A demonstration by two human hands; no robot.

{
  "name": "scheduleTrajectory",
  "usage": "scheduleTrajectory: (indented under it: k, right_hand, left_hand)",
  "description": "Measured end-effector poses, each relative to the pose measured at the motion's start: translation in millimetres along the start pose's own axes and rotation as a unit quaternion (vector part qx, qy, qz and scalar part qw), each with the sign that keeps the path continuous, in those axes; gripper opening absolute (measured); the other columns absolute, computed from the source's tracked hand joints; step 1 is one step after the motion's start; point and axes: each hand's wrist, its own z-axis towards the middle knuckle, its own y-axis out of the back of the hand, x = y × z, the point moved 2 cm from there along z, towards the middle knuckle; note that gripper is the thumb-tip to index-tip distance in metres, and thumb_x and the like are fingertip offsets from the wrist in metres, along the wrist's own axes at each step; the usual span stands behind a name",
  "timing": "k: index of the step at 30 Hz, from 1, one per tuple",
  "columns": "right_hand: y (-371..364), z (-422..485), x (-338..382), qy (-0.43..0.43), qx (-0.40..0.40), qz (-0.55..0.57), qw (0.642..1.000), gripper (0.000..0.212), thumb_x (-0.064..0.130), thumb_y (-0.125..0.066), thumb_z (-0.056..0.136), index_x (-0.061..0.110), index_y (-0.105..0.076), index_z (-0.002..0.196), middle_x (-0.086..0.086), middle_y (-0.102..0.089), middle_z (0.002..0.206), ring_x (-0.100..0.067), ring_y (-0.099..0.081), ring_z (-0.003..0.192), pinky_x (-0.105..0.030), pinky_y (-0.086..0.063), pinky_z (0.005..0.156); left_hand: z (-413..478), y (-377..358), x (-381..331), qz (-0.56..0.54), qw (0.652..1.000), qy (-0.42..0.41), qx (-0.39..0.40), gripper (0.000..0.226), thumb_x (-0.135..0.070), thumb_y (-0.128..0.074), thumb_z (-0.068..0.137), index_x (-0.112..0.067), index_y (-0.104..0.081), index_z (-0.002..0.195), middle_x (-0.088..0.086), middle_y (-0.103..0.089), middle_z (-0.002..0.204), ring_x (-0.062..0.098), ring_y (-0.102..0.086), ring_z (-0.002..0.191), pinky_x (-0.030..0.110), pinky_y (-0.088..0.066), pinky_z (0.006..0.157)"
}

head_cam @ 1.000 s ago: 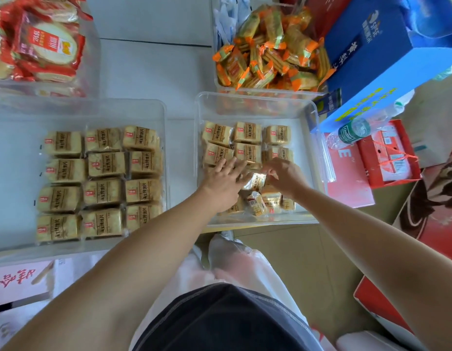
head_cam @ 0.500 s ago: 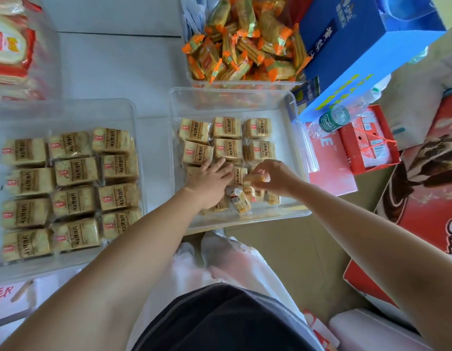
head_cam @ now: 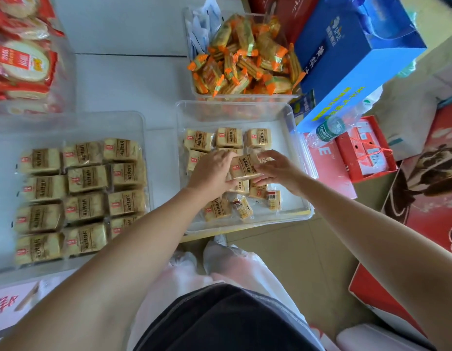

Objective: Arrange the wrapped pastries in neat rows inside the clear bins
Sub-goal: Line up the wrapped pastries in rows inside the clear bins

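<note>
Two clear bins hold tan wrapped pastries with brown labels. The left bin [head_cam: 143, 122] has several pastries [head_cam: 85, 178] laid in tidy rows of three. In the right bin [head_cam: 293, 117] a back row of three pastries [head_cam: 230, 137] lies flat, with loose ones [head_cam: 241, 207] jumbled near the front. Over the middle of the right bin, my left hand [head_cam: 212, 171] and my right hand [head_cam: 278, 169] hold one wrapped pastry [head_cam: 245, 166] between them, fingers curled on its two ends. The second row is partly hidden under my hands.
A clear bin of orange-wrapped snacks [head_cam: 245, 62] stands behind the right bin. Red-packed round crackers [head_cam: 22, 62] fill a bin at far left. A blue gift box [head_cam: 351, 51], a water bottle [head_cam: 328, 129] and red boxes [head_cam: 361, 150] crowd the right side.
Both hands have lifted one pastry out of the loose pile and now hold it together above the second row; a second ago they were reaching down among the loose ones.
</note>
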Motion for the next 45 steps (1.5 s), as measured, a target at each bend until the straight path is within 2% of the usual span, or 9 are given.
scheduleTrajectory:
  k: [4, 9, 15, 20, 28, 32, 37, 42, 45]
  right_hand:
    - [-4, 1, -1, 0.124, -0.042, -0.231, 0.964, 0.075, 0.026, -0.080, 0.071, 0.033, -0.038, 0.134, 0.010, -0.043, 0.130, -0.012, -0.044, 0.119, -0.029, -0.040, 0.096]
    - [-13, 7, -4, 0.188, -0.078, -0.396, 0.895, 0.064, 0.032, -0.080, 0.067, 0.026, -0.054, 0.124, 0.005, -0.055, 0.120, -0.015, -0.045, 0.116, -0.039, -0.039, 0.099]
    - [-25, 18, -26, 0.153, -0.118, -0.453, 0.870, 0.059, 0.030, -0.081, 0.066, 0.025, -0.057, 0.120, 0.004, -0.055, 0.120, -0.016, -0.041, 0.113, -0.038, -0.038, 0.098]
    - [-33, 28, -33, 0.135, -0.107, -0.441, 0.881, 0.064, 0.038, -0.083, 0.062, 0.029, -0.056, 0.119, 0.005, -0.049, 0.117, -0.012, -0.049, 0.103, -0.029, -0.046, 0.090]
    - [-36, 30, -30, 0.131, -0.088, -0.397, 0.904, 0.056, 0.026, -0.078, 0.071, 0.021, -0.053, 0.122, 0.002, -0.044, 0.118, -0.009, -0.051, 0.083, -0.020, -0.047, 0.079]
    - [-33, 11, -13, 0.147, -0.088, -0.401, 0.900, 0.024, 0.043, -0.065, 0.079, 0.024, -0.058, 0.092, 0.008, -0.053, 0.096, -0.006, -0.054, 0.071, -0.017, -0.040, 0.061]
    - [-52, -5, -17, 0.010, 0.067, -0.467, 0.881, 0.051, 0.054, -0.071, 0.073, 0.018, -0.052, 0.104, 0.003, -0.059, 0.086, -0.013, -0.054, 0.078, -0.023, -0.037, 0.059]
    - [-51, -3, -19, -0.003, 0.025, -0.463, 0.886, 0.050, 0.039, -0.070, 0.078, 0.013, -0.052, 0.117, -0.005, -0.062, 0.103, -0.018, -0.055, 0.089, -0.028, -0.045, 0.073]
    - [-40, -9, -1, -0.011, -0.012, -0.369, 0.929, 0.032, 0.031, -0.066, 0.084, 0.014, -0.056, 0.110, -0.001, -0.063, 0.091, -0.017, -0.062, 0.078, -0.030, -0.052, 0.067]
  left_hand:
    - [-1, 2, 4, 0.019, 1.000, -0.001, 0.017, 0.064, -0.040, -0.069, 0.084, -0.013, -0.045, 0.136, 0.003, -0.054, 0.134, 0.020, -0.047, 0.124, 0.034, -0.039, 0.104]
    - [-6, 1, 1, 0.032, 0.999, 0.000, 0.043, 0.068, -0.038, -0.066, 0.087, -0.011, -0.037, 0.142, 0.007, -0.052, 0.137, 0.024, -0.044, 0.126, 0.037, -0.037, 0.106]
    - [-21, -25, 13, 0.146, 0.964, 0.035, 0.219, 0.084, -0.043, -0.040, 0.099, -0.009, 0.016, 0.151, 0.014, 0.023, 0.158, 0.030, 0.022, 0.145, 0.050, 0.006, 0.120]
    - [-23, -34, 15, 0.153, 0.962, 0.017, 0.224, 0.082, -0.039, -0.037, 0.101, -0.021, 0.027, 0.149, 0.010, 0.041, 0.150, 0.030, 0.032, 0.141, 0.053, 0.014, 0.116]
    - [-18, -37, 17, 0.234, 0.938, -0.036, 0.254, 0.061, -0.034, -0.020, 0.105, -0.027, 0.020, 0.151, 0.004, 0.033, 0.155, 0.025, 0.027, 0.144, 0.057, 0.010, 0.116]
    - [-20, -34, 19, 0.260, 0.925, -0.025, 0.276, 0.064, -0.027, -0.023, 0.104, -0.027, 0.020, 0.151, 0.004, 0.035, 0.154, 0.026, 0.029, 0.143, 0.057, 0.014, 0.115]
    - [-15, -19, 7, 0.249, 0.935, -0.036, 0.249, 0.074, -0.003, -0.032, 0.096, -0.024, 0.009, 0.154, 0.006, 0.026, 0.158, 0.028, 0.019, 0.147, 0.055, 0.005, 0.119]
    - [-17, 3, 8, 0.219, 0.962, -0.035, 0.159, 0.062, 0.005, -0.037, 0.094, -0.011, -0.023, 0.152, 0.015, -0.006, 0.162, 0.031, -0.009, 0.149, 0.048, -0.012, 0.121]
    - [-24, 14, 11, 0.151, 0.982, -0.050, 0.102, 0.043, -0.010, -0.042, 0.097, -0.011, -0.047, 0.139, 0.013, -0.042, 0.147, 0.028, -0.037, 0.136, 0.043, -0.031, 0.113]
